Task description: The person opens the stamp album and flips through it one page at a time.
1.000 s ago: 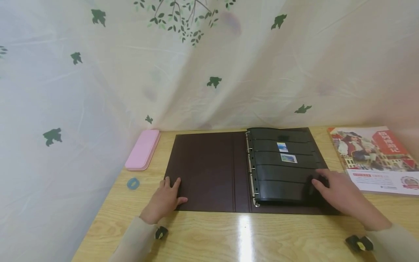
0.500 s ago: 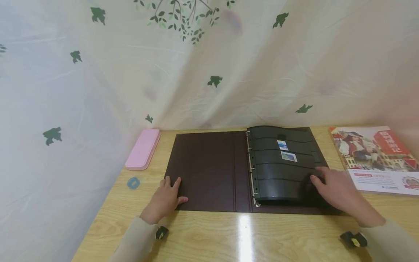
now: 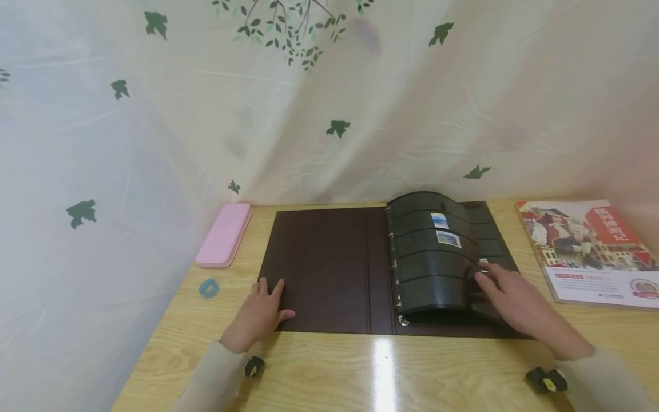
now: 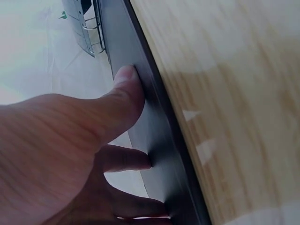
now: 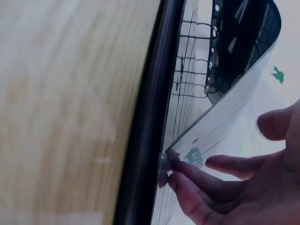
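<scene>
A dark brown stamp album point(image 3: 329, 269) lies spread on the wooden table. Its top black stock page point(image 3: 432, 286) bows upward from the ring binding, and two stamps sit in its strips: a blue-and-white stamp point(image 3: 439, 221) and a landscape stamp point(image 3: 449, 238). My right hand point(image 3: 525, 306) touches the page's free edge near its lower corner; in the right wrist view fingertips meet that edge while the thumb stands apart. Beneath, another black page shows a small white piece point(image 3: 483, 262). My left hand point(image 3: 257, 312) rests on the inside of the left cover, fingers spread.
A pink case point(image 3: 224, 234) and a small round blue disc point(image 3: 209, 288) lie left of the album. On the right is an illustrated book point(image 3: 587, 249). Behind the table point(image 3: 309, 372) hangs a pale curtain point(image 3: 288, 114) with leaf and bird prints.
My right hand has moved left, pushing the page's free edge toward the rings. From nearly flat, the page has arched, exposing the page below. My left hand has stayed put.
</scene>
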### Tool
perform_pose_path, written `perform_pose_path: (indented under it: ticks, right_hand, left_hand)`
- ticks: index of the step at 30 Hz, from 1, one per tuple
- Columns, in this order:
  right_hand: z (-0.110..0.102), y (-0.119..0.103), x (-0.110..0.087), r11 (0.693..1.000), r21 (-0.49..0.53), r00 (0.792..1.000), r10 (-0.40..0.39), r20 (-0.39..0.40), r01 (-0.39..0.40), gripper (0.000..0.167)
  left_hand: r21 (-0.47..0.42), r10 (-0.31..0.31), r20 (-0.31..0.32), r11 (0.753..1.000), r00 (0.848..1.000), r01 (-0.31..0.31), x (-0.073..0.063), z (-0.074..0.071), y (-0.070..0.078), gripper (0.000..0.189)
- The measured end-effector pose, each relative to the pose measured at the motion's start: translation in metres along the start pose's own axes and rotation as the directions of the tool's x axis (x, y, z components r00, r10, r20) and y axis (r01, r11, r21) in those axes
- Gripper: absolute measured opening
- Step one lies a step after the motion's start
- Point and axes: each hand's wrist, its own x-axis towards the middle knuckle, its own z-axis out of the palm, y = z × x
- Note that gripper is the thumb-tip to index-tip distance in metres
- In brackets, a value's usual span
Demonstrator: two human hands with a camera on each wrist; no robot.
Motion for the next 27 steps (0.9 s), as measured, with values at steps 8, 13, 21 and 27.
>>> perform_pose_path:
  ticks: [8, 13, 21, 27]
  right_hand:
    - [0.005, -0.011, -0.002, 0.993, 0.116, 0.998, -0.024, 0.053, 0.018, 0.062]
    - [0.009, -0.018, -0.004, 0.976, 0.215, 0.995, -0.047, 0.089, 0.027, 0.063]
    - [0.013, -0.025, -0.008, 0.946, 0.302, 0.990, -0.138, 0.037, 0.120, 0.061]
    - [0.005, -0.024, -0.014, 0.946, 0.276, 0.985, -0.156, -0.076, 0.171, 0.058]
  left_hand:
    - [-0.008, 0.005, -0.005, 1.000, 1.000, -0.005, -0.001, -0.001, -0.001, 0.071]
    - [-0.002, 0.000, -0.002, 1.000, 1.000, 0.000, -0.001, 0.002, -0.002, 0.071]
    - [0.012, 0.015, -0.027, 1.000, 1.000, -0.015, 0.000, 0.003, -0.001, 0.072]
    - [0.015, 0.019, -0.031, 1.000, 0.999, -0.019, 0.000, 0.004, -0.002, 0.071]
